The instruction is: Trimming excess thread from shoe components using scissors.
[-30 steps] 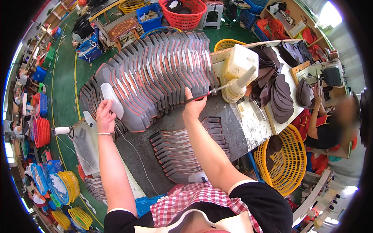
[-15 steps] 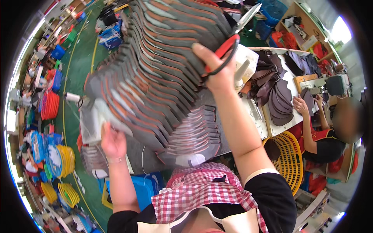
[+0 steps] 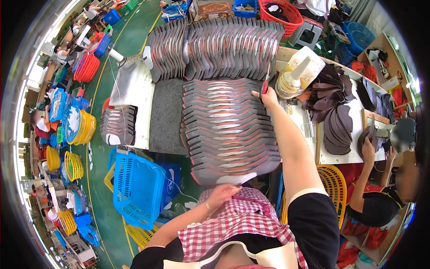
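One desk (image 3: 142, 107) fills the middle of the frame, bearing four rows of overlapping grey, red-edged pieces, too tightly lapped to count singly. The largest, the central row (image 3: 230, 127), lies between two bare hands: its upper right corner is just beside the right hand (image 3: 268, 97), its lowest piece just above the left hand (image 3: 222, 193). Two upper rows (image 3: 230, 49) stand end to end along the desk's far side. Lower left of center, one blue basket (image 3: 125, 181) shows its bare inner walls, next to a darker blue box. At lower right, an arm partly hides one yellow basket (image 3: 338, 184), its contents unclear. One red basket (image 3: 293, 19) at top holds dark and white items; the blue crate (image 3: 244, 14) beside it holds pale scraps. The fourth and smallest row (image 3: 118, 123) sits at the desk's left edge. The right hand is curled around the red handles of one pair of scissors (image 3: 264, 85), blades up. The left hand's fingers are drawn together; whether they pinch the lowest piece cannot be told.
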Demonstrator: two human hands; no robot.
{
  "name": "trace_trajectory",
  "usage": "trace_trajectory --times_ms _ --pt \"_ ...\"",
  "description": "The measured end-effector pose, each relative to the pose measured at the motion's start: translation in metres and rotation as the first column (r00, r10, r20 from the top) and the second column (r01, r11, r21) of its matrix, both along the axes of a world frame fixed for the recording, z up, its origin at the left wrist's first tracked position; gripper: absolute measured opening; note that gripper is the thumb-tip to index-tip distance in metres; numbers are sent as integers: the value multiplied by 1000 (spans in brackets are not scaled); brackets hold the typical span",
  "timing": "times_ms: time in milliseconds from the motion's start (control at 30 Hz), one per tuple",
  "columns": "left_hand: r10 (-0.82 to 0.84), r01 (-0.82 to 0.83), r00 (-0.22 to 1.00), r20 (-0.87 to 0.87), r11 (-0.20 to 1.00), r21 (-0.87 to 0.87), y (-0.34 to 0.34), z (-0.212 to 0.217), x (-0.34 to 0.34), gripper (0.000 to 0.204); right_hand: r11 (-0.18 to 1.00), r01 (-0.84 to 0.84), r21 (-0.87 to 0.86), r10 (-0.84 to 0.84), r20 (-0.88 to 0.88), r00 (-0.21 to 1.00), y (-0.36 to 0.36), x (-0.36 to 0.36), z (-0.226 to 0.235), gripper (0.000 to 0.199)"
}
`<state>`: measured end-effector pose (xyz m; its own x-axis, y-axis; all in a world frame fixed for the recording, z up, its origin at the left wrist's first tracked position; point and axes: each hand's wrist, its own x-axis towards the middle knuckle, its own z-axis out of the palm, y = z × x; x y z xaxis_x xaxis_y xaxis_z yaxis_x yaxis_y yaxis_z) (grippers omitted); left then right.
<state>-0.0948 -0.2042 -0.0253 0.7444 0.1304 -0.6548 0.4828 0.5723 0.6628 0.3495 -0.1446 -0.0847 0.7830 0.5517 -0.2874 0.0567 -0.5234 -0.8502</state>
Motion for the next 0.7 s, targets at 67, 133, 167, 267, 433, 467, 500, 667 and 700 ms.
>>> trace_trajectory --times_ms 67,133,167,267,433,467,500,667,700 --pt "7 -8 1000 -28 999 -39 -3 -4 18 18 1000 -25 16 21 170 985 2 -7 12 64" --pt "21 -25 998 -66 998 -62 0 -20 14 17 993 -68 -92 95 325 941 -6 -18 36 58" --pt "27 -32 997 -66 997 -66 4 -20 7 17 993 -62 -99 95 369 925 -13 -23 39 56" --pt "-94 95 995 19 990 -108 37 1 -22 15 997 -17 80 -18 425 905 -51 -43 46 56" --pt "383 -390 915 123 771 504 171 79 -157 18 966 -23 256 -65 330 942 -103 -66 63 34" --pt "606 -574 782 145 610 546 211 105 -178 17 969 1 249 -60 229 972 -112 -66 65 33" --pt "698 -733 645 311 450 510 264 127 -214 17 968 13 251 -44 119 992 -110 -68 71 32" --pt "390 -420 858 335 158 893 343 246 -67 16 945 -25 325 57 -87 995 -70 -70 107 24" --pt "366 -409 879 307 245 879 343 243 -18 16 933 -66 353 102 -85 991 -55 -69 108 23"
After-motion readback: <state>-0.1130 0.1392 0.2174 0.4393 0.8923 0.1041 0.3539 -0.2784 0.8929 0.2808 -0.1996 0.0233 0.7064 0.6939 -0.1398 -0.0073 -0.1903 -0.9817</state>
